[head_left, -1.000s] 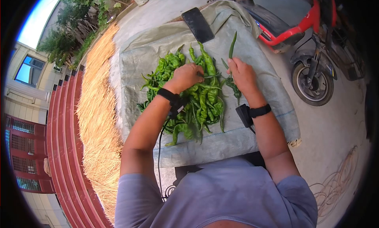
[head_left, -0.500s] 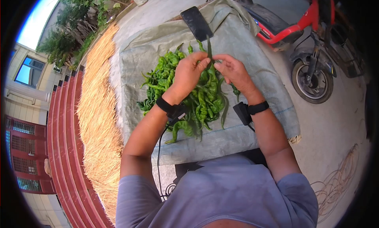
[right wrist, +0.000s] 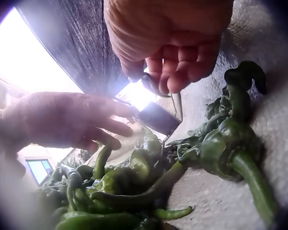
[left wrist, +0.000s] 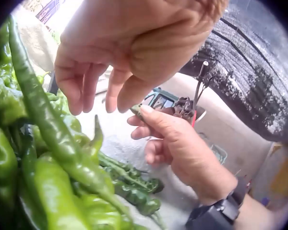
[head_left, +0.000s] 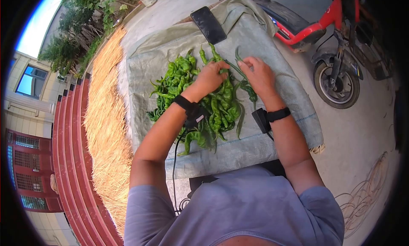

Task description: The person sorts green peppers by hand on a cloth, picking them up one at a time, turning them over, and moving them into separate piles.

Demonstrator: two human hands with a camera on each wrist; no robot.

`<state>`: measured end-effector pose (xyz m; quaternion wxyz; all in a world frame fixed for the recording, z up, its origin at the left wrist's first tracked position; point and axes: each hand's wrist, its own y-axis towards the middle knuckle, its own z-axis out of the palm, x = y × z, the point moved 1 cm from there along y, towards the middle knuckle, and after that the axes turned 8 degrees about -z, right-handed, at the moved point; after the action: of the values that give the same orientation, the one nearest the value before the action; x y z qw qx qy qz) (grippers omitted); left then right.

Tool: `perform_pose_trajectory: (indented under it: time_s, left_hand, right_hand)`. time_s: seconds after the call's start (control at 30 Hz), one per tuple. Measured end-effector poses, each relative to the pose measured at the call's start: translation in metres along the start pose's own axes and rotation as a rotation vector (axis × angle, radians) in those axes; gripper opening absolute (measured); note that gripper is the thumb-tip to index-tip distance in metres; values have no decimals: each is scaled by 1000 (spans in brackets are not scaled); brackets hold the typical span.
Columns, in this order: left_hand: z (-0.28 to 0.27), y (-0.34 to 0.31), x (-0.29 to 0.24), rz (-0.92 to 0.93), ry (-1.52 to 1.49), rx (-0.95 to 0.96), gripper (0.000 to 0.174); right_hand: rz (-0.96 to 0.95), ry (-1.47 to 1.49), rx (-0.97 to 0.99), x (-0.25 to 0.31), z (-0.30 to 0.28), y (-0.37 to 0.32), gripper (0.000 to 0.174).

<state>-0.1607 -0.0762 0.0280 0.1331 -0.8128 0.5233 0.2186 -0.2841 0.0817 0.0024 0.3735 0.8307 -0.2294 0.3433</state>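
Observation:
My right hand [head_left: 262, 78] pinches a slim green chili pepper [head_left: 237, 53] between thumb and fingers, its tip pointing away from me. In the left wrist view one end of that pepper shows at the right thumb; the rest is behind the fingers. My left hand [head_left: 208, 79] hovers over the upper part of a heap of green peppers [head_left: 223, 112], fingers hanging loosely with nothing between them. Just right of the heap, below the right hand, lie a few darker peppers [head_left: 248, 90], seen close up as wrinkled pods [right wrist: 230, 143] in the right wrist view.
The peppers lie on a grey-green woven sheet [head_left: 281, 131]. A black phone [head_left: 208, 24] lies at its far edge. Beyond on the right stands a red scooter [head_left: 313, 33]. Straw [head_left: 104, 131] and red steps [head_left: 70, 144] run along the left; a coiled hose [head_left: 366, 195] lies lower right.
The left hand rose from the heap and met the right hand around an upright pepper. Both hands have since parted, the right moving back rightward with a pepper, the left returning over the heap.

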Motion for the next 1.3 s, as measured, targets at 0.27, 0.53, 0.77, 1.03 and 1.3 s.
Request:
perform_pose_trajectory:
  time_s: [0.27,0.53,0.77,1.03,1.3]
  left_hand:
    - [22,8,-30,-258,439,70,51]
    - [12,0,-9,-414,-264,-124,64]
    - [-11,-27,-27,-250,-681,-403,78]
    - [-16,-38,-42,-282,-812,-283,52]
    - [4,-27,-6,-52,-32,-224,28]
  right_hand:
    - [-98,99,5,-1,3,-1,19]
    - [-88,145,65,-2,5,1,19]
    - [-96,355,363,21,2,-4,38]
    - [-60,635,387,11,5,-3,40]
    - [-32,-182,181,13,-11,0,40]
